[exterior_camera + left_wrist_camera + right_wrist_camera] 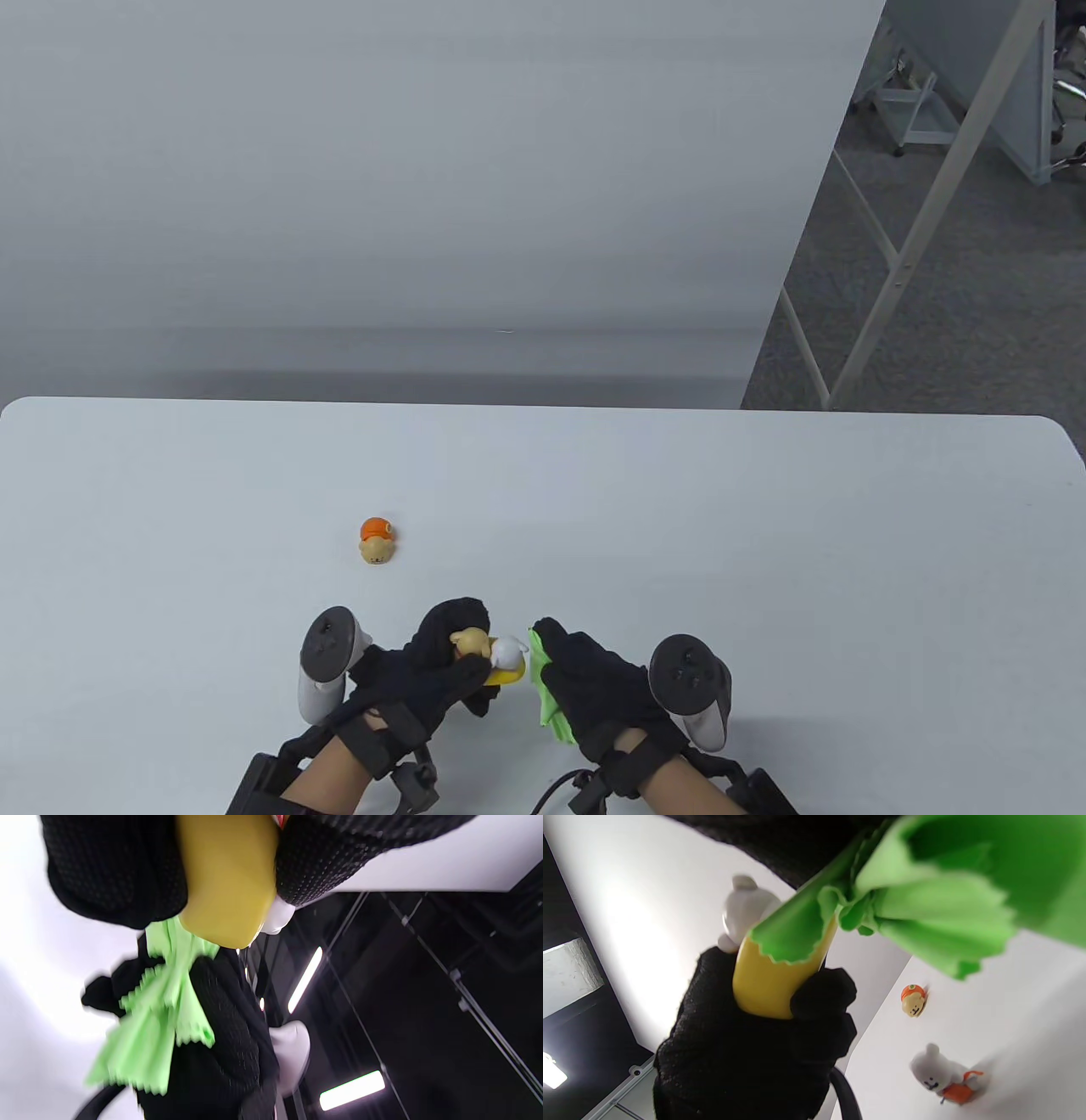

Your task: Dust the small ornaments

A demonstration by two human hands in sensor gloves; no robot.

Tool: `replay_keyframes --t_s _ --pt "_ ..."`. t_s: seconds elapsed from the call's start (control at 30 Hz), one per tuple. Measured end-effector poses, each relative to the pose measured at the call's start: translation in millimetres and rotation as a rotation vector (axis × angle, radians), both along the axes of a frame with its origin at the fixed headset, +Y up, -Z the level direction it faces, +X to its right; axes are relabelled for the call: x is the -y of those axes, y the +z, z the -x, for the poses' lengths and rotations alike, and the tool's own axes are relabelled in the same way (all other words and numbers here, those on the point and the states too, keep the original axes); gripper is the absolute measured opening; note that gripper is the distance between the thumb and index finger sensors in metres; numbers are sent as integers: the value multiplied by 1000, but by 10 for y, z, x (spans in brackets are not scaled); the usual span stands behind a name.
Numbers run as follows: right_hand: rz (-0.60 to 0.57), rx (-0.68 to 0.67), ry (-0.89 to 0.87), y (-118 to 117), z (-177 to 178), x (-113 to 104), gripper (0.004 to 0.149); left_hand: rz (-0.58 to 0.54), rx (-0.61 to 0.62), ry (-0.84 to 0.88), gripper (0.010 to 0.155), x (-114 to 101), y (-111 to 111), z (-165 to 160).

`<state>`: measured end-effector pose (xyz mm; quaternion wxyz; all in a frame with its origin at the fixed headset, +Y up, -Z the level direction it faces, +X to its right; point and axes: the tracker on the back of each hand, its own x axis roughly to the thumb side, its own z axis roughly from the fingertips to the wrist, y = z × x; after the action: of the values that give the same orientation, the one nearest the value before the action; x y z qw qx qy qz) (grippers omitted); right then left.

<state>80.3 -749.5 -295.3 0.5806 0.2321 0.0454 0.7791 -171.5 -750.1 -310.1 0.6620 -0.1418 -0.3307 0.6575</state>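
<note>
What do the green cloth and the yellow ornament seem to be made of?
The green cloth looks like thin matte microfiber: soft folds and zigzag-cut edges. The yellow ornament, gripped by the left hand, looks like smooth molded plastic or resin with a slight sheen; which one is unclear.

white bear ornament (pixel 939 1074) — hidden in table view.
</note>
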Motion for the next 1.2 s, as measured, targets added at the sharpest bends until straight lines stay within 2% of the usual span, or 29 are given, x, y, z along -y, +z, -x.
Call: replay_keyframes --t_s 0.03,0.13,0.27,0.33,0.5,0.73,0.83,0.93,1.0,1.1,1.17,1.2 --pt "17 -21 9 17 39 5 47 -20 16 -42 68 -9 12 -42" --pt "8 -31 20 36 49 -10 48 -44 -39 -75 68 -19 21 -31" --pt "-64 -12 68 63 71 -91 49 -102 -132 -129 69 -57 46 -30" --pt "-72 -8 50 71 77 -98 49 -81 -163 -122 69 -58 45 -19" --pt "-68 22 13 65 99 -141 49 -125 -288 -134 69 -50 28 3" --pt "-91 -69 13 56 118 -220 48 -156 -421 -183 68 -104 -22 155" --pt "-79 -27 -26 38 90 -208 48 -133 -475 -194 66 -70 -23 240" --pt "-115 38 -6 50 55 -143 49 -64 -444 -179 66 -55 -3 208" --pt "-154 40 20 84 99 -135 49 -82 -381 -185 67 -66 10 123" --pt "-186 69 44 110 122 -148 49 -124 -371 -191 62 -88 25 58" --pt "-161 47 19 108 86 -181 49 -91 -266 -117 62 -63 18 44" --pt "-172 58 16 113 61 -216 48 -44 -174 -80 65 -43 17 19"
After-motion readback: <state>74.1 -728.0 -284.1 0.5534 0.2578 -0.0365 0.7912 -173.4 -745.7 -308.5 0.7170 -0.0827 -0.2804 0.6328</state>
